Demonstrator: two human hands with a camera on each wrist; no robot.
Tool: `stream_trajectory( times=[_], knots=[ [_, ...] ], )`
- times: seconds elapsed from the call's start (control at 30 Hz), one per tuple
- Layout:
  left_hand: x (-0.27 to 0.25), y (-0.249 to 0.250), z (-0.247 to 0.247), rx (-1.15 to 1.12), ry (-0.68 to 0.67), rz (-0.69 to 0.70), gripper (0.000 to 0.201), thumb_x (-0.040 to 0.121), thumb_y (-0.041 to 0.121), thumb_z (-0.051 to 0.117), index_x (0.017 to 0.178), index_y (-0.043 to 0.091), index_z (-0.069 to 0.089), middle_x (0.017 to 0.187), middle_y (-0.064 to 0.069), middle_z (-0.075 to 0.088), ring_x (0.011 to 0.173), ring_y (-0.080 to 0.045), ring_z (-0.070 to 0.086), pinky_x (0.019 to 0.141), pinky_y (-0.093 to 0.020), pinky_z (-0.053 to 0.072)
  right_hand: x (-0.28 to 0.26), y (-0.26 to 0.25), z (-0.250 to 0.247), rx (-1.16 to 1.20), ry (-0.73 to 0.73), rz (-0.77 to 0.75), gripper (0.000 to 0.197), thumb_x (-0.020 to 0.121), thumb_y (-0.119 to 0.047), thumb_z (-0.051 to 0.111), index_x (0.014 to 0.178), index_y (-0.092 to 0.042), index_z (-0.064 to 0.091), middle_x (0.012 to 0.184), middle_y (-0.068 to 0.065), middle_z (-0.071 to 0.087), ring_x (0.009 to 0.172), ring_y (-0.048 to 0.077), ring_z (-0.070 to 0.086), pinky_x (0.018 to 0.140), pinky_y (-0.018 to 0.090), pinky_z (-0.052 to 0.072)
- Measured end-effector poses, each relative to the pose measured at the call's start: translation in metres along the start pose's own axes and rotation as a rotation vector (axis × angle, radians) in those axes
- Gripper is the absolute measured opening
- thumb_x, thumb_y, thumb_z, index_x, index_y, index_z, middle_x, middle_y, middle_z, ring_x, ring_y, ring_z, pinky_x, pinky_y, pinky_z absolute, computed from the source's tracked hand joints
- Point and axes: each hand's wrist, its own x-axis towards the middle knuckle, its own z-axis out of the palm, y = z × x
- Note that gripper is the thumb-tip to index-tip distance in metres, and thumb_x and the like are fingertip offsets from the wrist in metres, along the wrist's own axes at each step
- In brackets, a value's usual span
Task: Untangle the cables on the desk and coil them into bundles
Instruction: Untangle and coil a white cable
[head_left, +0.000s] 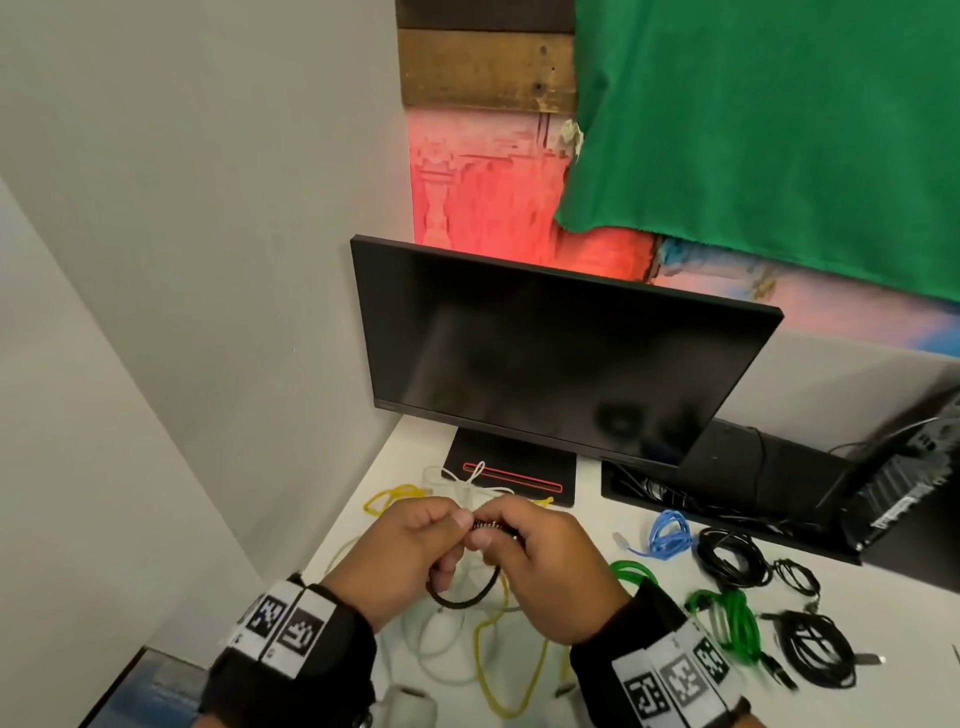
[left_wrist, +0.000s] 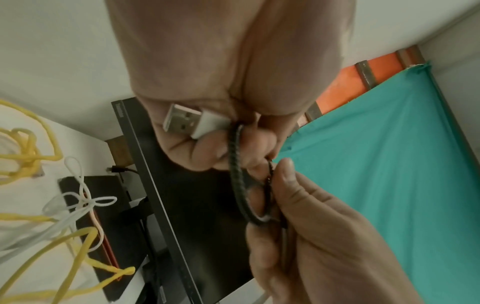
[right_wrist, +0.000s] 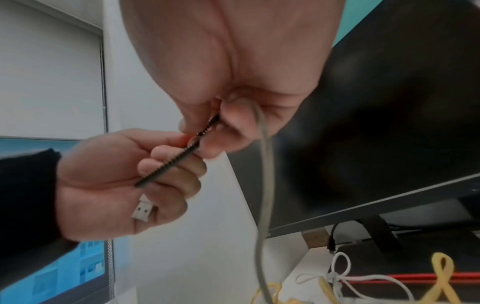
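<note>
Both hands are raised just above the counter (head_left: 358, 525), meeting over a loose tangle of yellow and white cables (head_left: 488, 644). The left hand (head_left: 400, 556) has its fingers (left_wrist: 205, 152) curled round a dark braided cable (left_wrist: 237, 164), with the cable's silver USB plug (left_wrist: 187, 120) tucked against the palm. The right hand (head_left: 545, 561) pinches the same cable right beside the left, thumb and forefinger closed on it. The short stretch between the two hands runs roughly left to right, and a loop hangs below them, so the next wrap probably falls to the right hand. Bundled blue, green and black cables (head_left: 737, 566) lie to the right. The monitor (head_left: 550, 353) bears small bezel lettering, too blurred to read.
</note>
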Motion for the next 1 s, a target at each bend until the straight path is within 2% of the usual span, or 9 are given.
stream_trajectory(
  times=[0.17, 0.3, 0.43, 0.6, 0.67, 0.73, 0.8, 0.9, 1.0],
  knots=[
    [0.012, -0.002, -0.004, 0.286, 0.163, 0.002, 0.022, 0.087, 0.014, 0.063, 0.071, 0.023, 0.075, 0.066, 0.004, 0.069, 0.062, -0.006, 0.061, 0.065, -0.023, 0.048, 0.015, 0.018, -0.01, -0.213, 0.158, 0.038, 0.014, 0.098, -0.037, 0.056, 0.089, -0.029, 0.064, 0.066, -0.019, 0.055, 0.071, 0.005, 0.055, 0.061, 0.021, 0.042],
    [0.013, -0.001, -0.01, 0.234, 0.022, -0.01, 0.016, 0.071, 0.029, 0.064, 0.078, 0.022, 0.077, 0.073, -0.007, 0.073, 0.067, -0.015, 0.064, 0.065, -0.028, 0.052, 0.014, 0.027, -0.003, -0.272, 0.212, 0.061, 0.015, 0.099, -0.035, 0.055, 0.093, -0.025, 0.064, 0.072, -0.019, 0.053, 0.072, 0.007, 0.053, 0.064, 0.024, 0.041],
    [0.012, -0.006, -0.004, 0.093, 0.129, 0.132, 0.017, 0.065, 0.025, 0.079, 0.081, 0.021, 0.074, 0.081, -0.003, 0.071, 0.075, -0.017, 0.065, 0.073, -0.025, 0.052, 0.011, 0.023, 0.004, -0.094, 0.187, 0.065, 0.014, 0.097, -0.03, 0.059, 0.085, -0.035, 0.06, 0.067, -0.017, 0.057, 0.07, 0.004, 0.056, 0.06, 0.014, 0.039],
    [0.01, -0.02, 0.002, 0.08, 0.197, 0.169, 0.02, 0.064, 0.027, 0.076, 0.076, 0.025, 0.06, 0.068, -0.005, 0.063, 0.057, -0.025, 0.052, 0.061, -0.038, 0.044, 0.009, 0.017, 0.006, 0.173, 0.183, 0.072, 0.026, 0.098, -0.019, 0.059, 0.08, -0.037, 0.06, 0.068, -0.012, 0.062, 0.06, 0.004, 0.056, 0.058, 0.013, 0.041],
    [0.009, -0.026, -0.001, 0.17, 0.212, 0.159, 0.022, 0.065, 0.021, 0.07, 0.082, 0.03, 0.06, 0.066, 0.0, 0.063, 0.057, -0.019, 0.055, 0.062, -0.037, 0.046, 0.008, 0.018, 0.005, 0.214, 0.142, 0.08, 0.027, 0.098, -0.02, 0.059, 0.078, -0.039, 0.059, 0.067, -0.011, 0.062, 0.057, 0.003, 0.055, 0.057, 0.014, 0.042],
    [0.008, -0.026, -0.006, 0.209, 0.124, 0.186, 0.026, 0.062, 0.018, 0.067, 0.085, 0.031, 0.067, 0.081, 0.005, 0.066, 0.072, -0.012, 0.06, 0.07, -0.033, 0.05, 0.006, 0.018, 0.007, 0.22, 0.113, 0.086, 0.029, 0.098, -0.022, 0.058, 0.076, -0.041, 0.059, 0.066, -0.012, 0.061, 0.057, 0.003, 0.053, 0.058, 0.017, 0.042],
    [0.007, -0.022, -0.007, 0.053, 0.006, 0.166, 0.022, 0.062, 0.027, 0.064, 0.08, 0.018, 0.073, 0.086, -0.004, 0.068, 0.085, -0.018, 0.063, 0.077, -0.032, 0.05, 0.005, 0.017, 0.009, 0.211, 0.108, 0.083, 0.026, 0.097, -0.022, 0.057, 0.076, -0.038, 0.057, 0.064, -0.016, 0.058, 0.058, 0.003, 0.05, 0.059, 0.02, 0.041],
    [0.006, -0.014, 0.004, -0.367, -0.031, -0.017, 0.034, 0.08, 0.033, 0.064, 0.07, 0.001, 0.068, 0.067, -0.02, 0.058, 0.063, -0.028, 0.059, 0.063, -0.034, 0.049, 0.007, 0.015, 0.011, 0.205, 0.126, 0.06, 0.023, 0.097, -0.022, 0.058, 0.078, -0.034, 0.056, 0.064, -0.018, 0.056, 0.059, 0.003, 0.048, 0.06, 0.02, 0.039],
    [0.005, -0.001, 0.01, -0.662, 0.025, -0.103, 0.034, 0.087, 0.03, 0.058, 0.065, 0.005, 0.062, 0.051, -0.008, 0.041, 0.043, -0.019, 0.04, 0.052, -0.031, 0.039, 0.01, 0.013, 0.008, 0.423, 0.124, 0.08, 0.009, 0.088, -0.031, 0.067, 0.085, -0.025, 0.06, 0.068, -0.01, 0.059, 0.057, 0.007, 0.051, 0.055, 0.025, 0.044]
  ],
)
